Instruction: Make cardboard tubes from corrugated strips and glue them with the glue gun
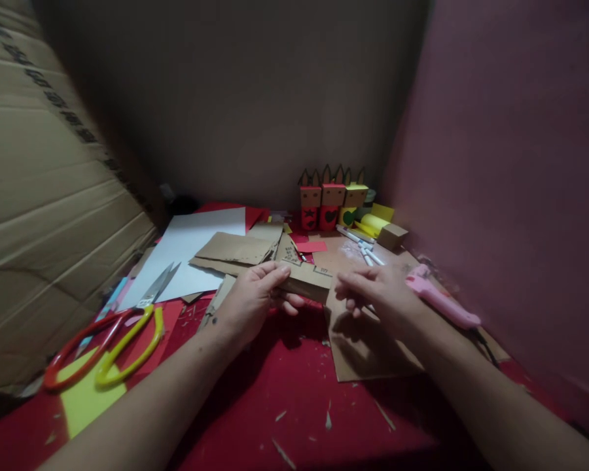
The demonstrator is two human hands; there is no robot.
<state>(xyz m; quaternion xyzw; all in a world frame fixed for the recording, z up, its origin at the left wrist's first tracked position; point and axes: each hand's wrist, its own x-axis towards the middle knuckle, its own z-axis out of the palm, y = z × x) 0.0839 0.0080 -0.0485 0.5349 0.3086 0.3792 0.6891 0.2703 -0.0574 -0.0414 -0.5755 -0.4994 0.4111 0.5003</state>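
Note:
My left hand (255, 297) pinches the near edge of a brown cardboard piece (307, 278) that lies above the red table surface (285, 392). My right hand (377, 291) hovers just to the right of that piece, fingers bent and pointing left, over a flat cardboard sheet (363, 353). I cannot make out anything held in the right hand. More cardboard pieces (235, 248) are stacked behind the hands.
Large scissors with red and yellow handles (112, 340) lie at the left on white paper (186, 252). A pink glue gun (442, 301) lies at the right. Three cardboard figures (331, 203), glue sticks (360, 245) and yellow paper stand at the back. Cardboard walls enclose the left.

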